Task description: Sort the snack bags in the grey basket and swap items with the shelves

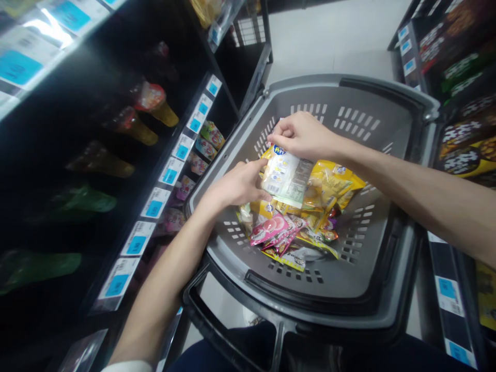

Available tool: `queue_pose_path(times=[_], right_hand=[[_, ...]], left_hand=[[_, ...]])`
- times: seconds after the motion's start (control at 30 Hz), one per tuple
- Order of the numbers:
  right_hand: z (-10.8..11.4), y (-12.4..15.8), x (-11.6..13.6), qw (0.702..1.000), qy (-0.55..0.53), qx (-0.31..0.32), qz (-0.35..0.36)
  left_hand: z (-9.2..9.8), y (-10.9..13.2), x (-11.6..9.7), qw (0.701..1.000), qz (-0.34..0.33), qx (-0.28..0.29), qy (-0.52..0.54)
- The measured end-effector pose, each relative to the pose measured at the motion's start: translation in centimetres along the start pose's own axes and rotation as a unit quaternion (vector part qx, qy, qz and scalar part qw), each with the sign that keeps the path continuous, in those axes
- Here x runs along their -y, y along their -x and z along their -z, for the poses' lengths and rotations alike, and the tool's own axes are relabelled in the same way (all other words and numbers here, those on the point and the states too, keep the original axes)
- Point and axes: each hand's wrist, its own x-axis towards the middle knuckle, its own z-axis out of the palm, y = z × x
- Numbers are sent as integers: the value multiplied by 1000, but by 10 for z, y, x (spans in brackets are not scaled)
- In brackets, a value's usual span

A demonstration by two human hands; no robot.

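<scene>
A white and pale green snack packet [287, 178], printed with small pictures and a barcode, is held over the grey shopping basket [368, 258]. My right hand [306, 135] pinches its top edge, fingers closed. At its left side, my left hand [244, 183] grips the edge between thumb and fingers. Beneath lie several yellow packets [329, 181] and pink packets [271, 230], with more bags at the basket's bottom. The packet and my hands hide part of the pile.
On the left, a dark shelf holds cone-shaped packs [157, 103] behind a strip of price tags [155, 201]. Colourful packs [209, 134] sit on the shelf below. To the right stands a shelf of bagged snacks [465, 129]. The basket's black handle [228, 341] is nearest me.
</scene>
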Motion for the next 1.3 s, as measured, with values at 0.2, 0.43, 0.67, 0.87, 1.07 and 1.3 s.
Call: queue_pose_path(times=[0.2, 0.43, 0.67, 0.87, 1.07, 1.3], right_hand=[[0, 0, -1, 1000, 8, 6, -3], [-1, -1, -4, 1000, -12, 8, 3], [3, -4, -11, 1000, -12, -14, -1], [11, -8, -18, 990, -60, -72, -102], [18, -5, -10, 938, -249, -67, -233], [20, -8, -10, 892, -343, -72, -285]], left_hand=[[0, 0, 0, 1000, -6, -1, -5], [-2, 0, 3, 1000, -3, -9, -11], [-2, 1, -4, 1000, -1, -22, -1], [-6, -1, -5, 990, -59, -130, 8], [-14, -7, 9, 955, -134, -263, -19], [-9, -11, 6, 891, -127, -433, 40]])
